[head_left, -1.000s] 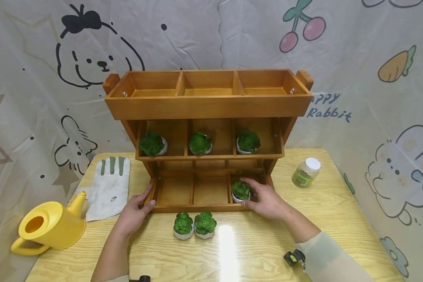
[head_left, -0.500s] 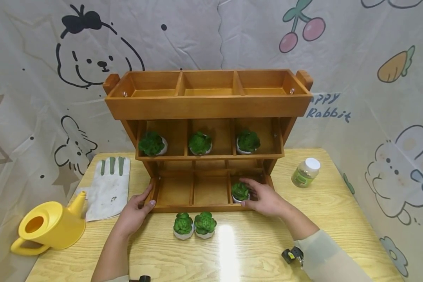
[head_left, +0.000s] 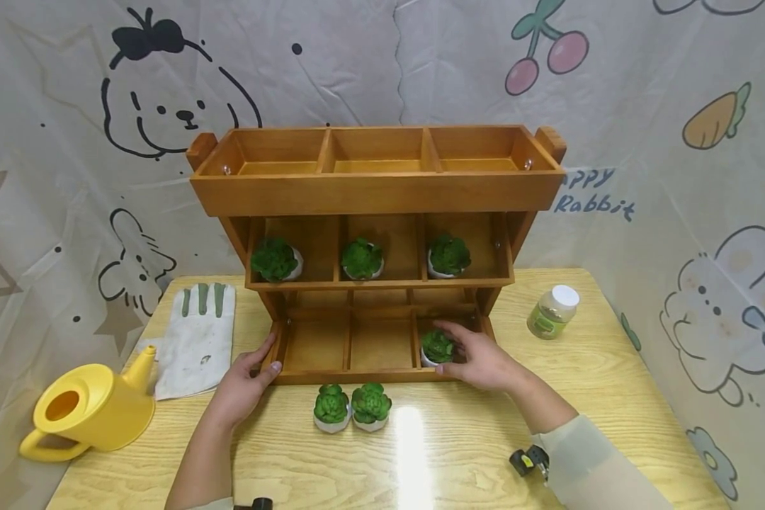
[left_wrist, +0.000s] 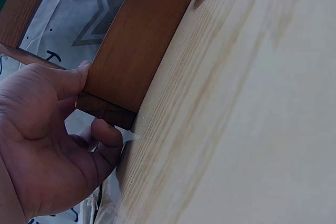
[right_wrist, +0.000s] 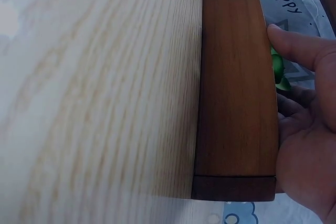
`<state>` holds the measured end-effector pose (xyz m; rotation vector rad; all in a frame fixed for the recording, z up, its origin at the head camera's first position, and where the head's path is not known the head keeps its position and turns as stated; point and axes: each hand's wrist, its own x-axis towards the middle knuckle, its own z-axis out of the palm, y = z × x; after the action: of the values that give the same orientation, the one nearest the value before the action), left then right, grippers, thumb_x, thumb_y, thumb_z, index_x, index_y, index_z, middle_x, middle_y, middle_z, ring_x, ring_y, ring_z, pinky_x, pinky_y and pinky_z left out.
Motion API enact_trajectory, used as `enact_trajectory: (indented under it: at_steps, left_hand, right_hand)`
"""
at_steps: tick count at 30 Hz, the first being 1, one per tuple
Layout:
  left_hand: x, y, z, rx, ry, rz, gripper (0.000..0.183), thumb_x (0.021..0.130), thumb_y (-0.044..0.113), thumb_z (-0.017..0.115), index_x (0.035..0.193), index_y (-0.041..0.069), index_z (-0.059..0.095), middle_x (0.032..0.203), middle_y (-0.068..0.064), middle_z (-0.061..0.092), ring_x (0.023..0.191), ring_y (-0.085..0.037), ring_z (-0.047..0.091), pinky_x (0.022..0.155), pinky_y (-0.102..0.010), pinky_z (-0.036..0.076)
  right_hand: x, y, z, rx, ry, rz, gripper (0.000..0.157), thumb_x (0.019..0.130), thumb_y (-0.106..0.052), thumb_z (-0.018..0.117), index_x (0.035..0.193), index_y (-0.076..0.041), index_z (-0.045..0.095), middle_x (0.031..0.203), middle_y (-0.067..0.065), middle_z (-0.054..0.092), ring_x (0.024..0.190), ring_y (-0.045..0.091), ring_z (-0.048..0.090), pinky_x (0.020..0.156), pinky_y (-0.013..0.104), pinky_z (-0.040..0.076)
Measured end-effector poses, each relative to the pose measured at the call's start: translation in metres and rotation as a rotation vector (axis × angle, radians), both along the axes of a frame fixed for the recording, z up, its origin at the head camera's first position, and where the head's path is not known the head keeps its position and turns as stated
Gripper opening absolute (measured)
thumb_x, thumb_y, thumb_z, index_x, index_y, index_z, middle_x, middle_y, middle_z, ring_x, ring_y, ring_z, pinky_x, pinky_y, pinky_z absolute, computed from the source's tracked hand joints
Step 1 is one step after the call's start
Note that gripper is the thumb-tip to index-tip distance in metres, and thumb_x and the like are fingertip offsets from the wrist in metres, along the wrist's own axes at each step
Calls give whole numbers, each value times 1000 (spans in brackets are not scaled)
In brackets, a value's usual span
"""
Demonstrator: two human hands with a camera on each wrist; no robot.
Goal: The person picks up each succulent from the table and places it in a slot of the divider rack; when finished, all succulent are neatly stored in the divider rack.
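Note:
A wooden three-tier planter shelf [head_left: 376,195] stands on the table. My left hand [head_left: 247,379] grips the left front corner of its bottom tier; in the left wrist view the thumb lies at the front board [left_wrist: 126,45] and curled fingers are round the end. My right hand [head_left: 482,360] holds a small potted succulent [head_left: 437,347] in the bottom right compartment, thumb in front and fingers behind it. In the right wrist view the front board [right_wrist: 236,77] hides most of that plant. Two more potted succulents [head_left: 331,409] [head_left: 371,407] stand side by side before the shelf.
Three potted succulents [head_left: 361,259] sit in the middle tier, one per compartment. A yellow watering can [head_left: 95,407] and a white-and-green work glove [head_left: 197,340] lie at the left. At the right stands a jar [head_left: 553,312] with a white lid. A patterned cloth hangs behind.
The succulent under my right hand has shifted and turned slightly within its compartment, first a little left, then right. The left hand and the shelf have stayed put.

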<state>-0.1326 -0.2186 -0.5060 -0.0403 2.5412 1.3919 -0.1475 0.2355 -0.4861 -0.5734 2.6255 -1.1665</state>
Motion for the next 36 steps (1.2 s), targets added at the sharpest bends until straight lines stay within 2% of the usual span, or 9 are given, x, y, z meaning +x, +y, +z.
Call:
enact_trajectory:
  at_steps: [8, 15, 26, 36]
  left_hand:
    - [0, 0, 0, 13, -11, 1, 65, 108, 30, 59, 165, 23, 29, 150, -28, 37, 143, -47, 33, 118, -65, 24]
    - [-1, 0, 1, 10, -5, -2, 66, 107, 30, 60, 165, 22, 29, 149, -28, 38, 142, -47, 34, 117, -65, 25]
    - [0, -1, 2, 6, -13, -4, 66, 108, 30, 59, 165, 22, 28, 150, -28, 38, 143, -48, 33, 118, -65, 24]
    - [1, 0, 3, 2, -7, -2, 66, 107, 30, 60, 165, 23, 29, 149, -29, 39, 142, -47, 35, 116, -65, 26]
  right_hand:
    - [2, 2, 0, -47, -25, -14, 82, 90, -23, 83, 157, -3, 40, 148, 20, 54, 132, 41, 56, 105, 50, 49]
    - [7, 1, 5, -68, -12, -21, 82, 91, -21, 82, 158, -1, 38, 158, 19, 45, 135, 42, 53, 108, 51, 46]
    - [14, -1, 16, -79, 17, -74, 80, 92, -19, 80, 158, -4, 39, 156, 17, 48, 137, 38, 53, 109, 48, 46]
    - [18, -4, 23, -137, 71, -77, 80, 89, -16, 83, 156, -3, 42, 154, 17, 50, 136, 36, 55, 108, 44, 46]
